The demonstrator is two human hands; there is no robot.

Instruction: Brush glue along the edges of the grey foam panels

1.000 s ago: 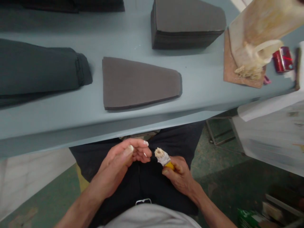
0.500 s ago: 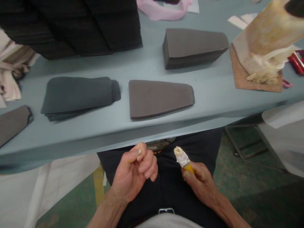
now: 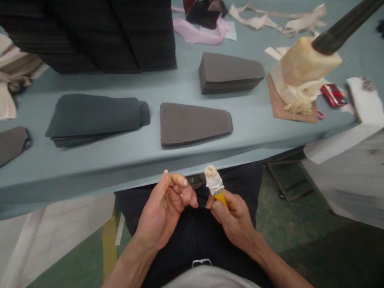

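Observation:
My right hand (image 3: 232, 214) is wrapped round the yellow handle of a brush (image 3: 215, 182), its pale, crusted bristles pointing up and its ferrule bound in white. To its left, my left hand (image 3: 166, 204) is palm up with loosely curled fingers and the thumb apart, holding nothing. Both hands are in front of the table edge, above my lap. Beyond them on the table lie a tapered stack of brown-grey pieces (image 3: 195, 124) and a stack of dark green-grey pieces (image 3: 96, 116). A taller stack of grey pieces (image 3: 232, 72) stands farther back.
Tall black stacks (image 3: 90, 36) fill the back left. At right, a crusted pale container (image 3: 303, 64) with a dark handle sticking out stands on a brown board (image 3: 277, 106). Near it lies a red object (image 3: 333, 95). Pink cloth (image 3: 198, 32) and fabric strips (image 3: 255, 20) lie behind.
My left hand's fingers have loosened and the thumb has moved away from them. The brush in my right hand has moved up and left, nearer my left hand. The view has shifted right.

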